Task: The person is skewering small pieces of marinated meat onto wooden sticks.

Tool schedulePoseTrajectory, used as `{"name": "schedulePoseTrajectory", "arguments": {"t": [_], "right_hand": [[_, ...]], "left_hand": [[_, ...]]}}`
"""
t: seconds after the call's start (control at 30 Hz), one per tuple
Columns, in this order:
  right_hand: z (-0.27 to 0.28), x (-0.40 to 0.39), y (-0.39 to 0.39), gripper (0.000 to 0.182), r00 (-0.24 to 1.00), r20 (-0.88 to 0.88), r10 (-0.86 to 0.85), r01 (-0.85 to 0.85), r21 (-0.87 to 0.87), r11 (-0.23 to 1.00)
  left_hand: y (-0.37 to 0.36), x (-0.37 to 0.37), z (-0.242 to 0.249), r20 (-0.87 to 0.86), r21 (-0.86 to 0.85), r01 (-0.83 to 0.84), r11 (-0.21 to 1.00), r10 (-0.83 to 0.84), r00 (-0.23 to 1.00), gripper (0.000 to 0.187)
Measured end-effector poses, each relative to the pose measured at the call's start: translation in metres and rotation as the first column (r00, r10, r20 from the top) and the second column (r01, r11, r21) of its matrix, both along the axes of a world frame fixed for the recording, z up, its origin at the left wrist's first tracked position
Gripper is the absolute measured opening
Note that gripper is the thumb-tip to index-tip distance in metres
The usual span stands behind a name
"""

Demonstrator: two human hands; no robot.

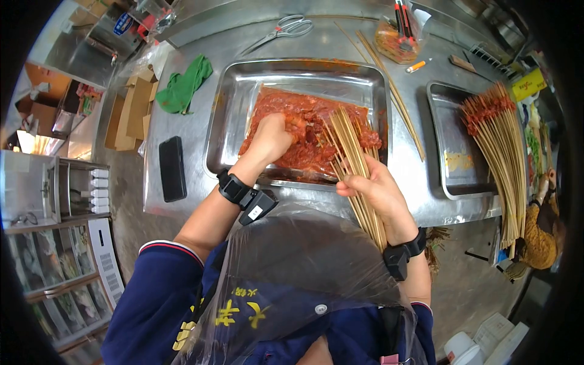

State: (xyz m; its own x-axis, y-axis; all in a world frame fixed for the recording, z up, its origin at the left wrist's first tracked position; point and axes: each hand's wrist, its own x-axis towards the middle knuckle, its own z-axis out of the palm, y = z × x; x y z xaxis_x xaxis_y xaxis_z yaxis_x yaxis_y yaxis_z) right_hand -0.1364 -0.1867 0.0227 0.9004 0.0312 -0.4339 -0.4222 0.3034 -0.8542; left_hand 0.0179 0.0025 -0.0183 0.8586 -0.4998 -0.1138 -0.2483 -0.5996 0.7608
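A steel tray (228,115) in the middle holds a mass of red marinated meat (316,103). My left hand (272,139) is down in the meat near its left-centre, with the fingers bent into it and their tips hidden. My right hand (377,193) is closed round a bundle of wooden skewers (351,143), whose upper ends lie over the right part of the meat. To the right, a second tray (447,176) carries many skewers (499,152) with red meat on their upper ends, their sticks jutting past the table's front edge.
On the steel table (201,201) are scissors (280,33), a green cloth (184,85), a black phone (172,168), an orange marker (418,66) and a bag of food (392,45). Loose long sticks (398,100) lie between the trays. Cardboard boxes (131,115) stand left of the table.
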Motion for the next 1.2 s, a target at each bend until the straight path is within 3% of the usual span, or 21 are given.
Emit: {"name": "schedulePoseTrajectory", "arguments": {"t": [0.2,0.4,0.5,0.6,0.7,0.8,0.83,0.93,1.03,1.13,1.2], "right_hand": [[0.002,-0.001,0.001,0.029,1.0,0.017,-0.008,0.008,-0.013,1.0],[0.001,0.0,0.0,0.028,1.0,0.026,0.0,0.001,-0.016,1.0],[0.001,-0.001,0.001,0.028,1.0,0.019,-0.004,0.004,-0.018,1.0],[0.003,-0.001,0.001,0.028,1.0,0.016,-0.007,0.008,-0.017,1.0],[0.002,-0.001,0.0,0.029,1.0,0.025,-0.006,0.006,-0.012,1.0],[-0.003,-0.001,-0.001,0.03,1.0,0.01,-0.013,0.012,0.026,1.0],[-0.002,-0.001,-0.002,0.03,1.0,0.012,-0.015,0.015,0.015,1.0],[0.0,-0.001,0.0,0.03,1.0,0.015,-0.019,0.019,0.009,1.0],[-0.001,-0.001,0.0,0.03,1.0,0.016,-0.019,0.019,0.014,1.0],[0.001,-0.001,-0.001,0.03,1.0,0.01,-0.018,0.018,0.013,1.0],[0.003,-0.001,-0.001,0.03,1.0,0.01,-0.016,0.016,0.01,1.0]], "left_hand": [[-0.002,-0.005,0.009,-0.092,0.083,-0.046,0.996,0.054,0.994,0.025],[0.004,-0.003,0.001,-0.052,0.042,0.045,0.998,-0.043,0.998,0.032],[0.004,0.0,-0.007,-0.024,-0.212,-0.029,0.977,0.024,0.999,0.033],[0.006,0.01,0.01,-0.217,-0.065,-0.038,0.997,0.023,0.976,0.019],[-0.002,0.004,0.006,0.015,-0.022,0.03,0.999,-0.03,0.999,0.017],[-0.006,-0.006,0.014,0.275,0.321,0.121,0.939,-0.215,0.937,0.013],[-0.015,-0.009,0.035,0.098,0.508,0.091,0.857,-0.163,0.982,0.016],[0.0,-0.001,0.002,0.351,0.261,-0.026,0.965,-0.07,0.934,0.019],[0.002,0.001,0.007,0.423,0.276,-0.054,0.96,-0.071,0.904,0.022],[-0.002,-0.002,0.01,0.329,0.24,-0.078,0.968,-0.005,0.944,0.024],[-0.005,-0.008,0.013,0.373,0.158,-0.018,0.987,-0.042,0.927,0.023]]}}
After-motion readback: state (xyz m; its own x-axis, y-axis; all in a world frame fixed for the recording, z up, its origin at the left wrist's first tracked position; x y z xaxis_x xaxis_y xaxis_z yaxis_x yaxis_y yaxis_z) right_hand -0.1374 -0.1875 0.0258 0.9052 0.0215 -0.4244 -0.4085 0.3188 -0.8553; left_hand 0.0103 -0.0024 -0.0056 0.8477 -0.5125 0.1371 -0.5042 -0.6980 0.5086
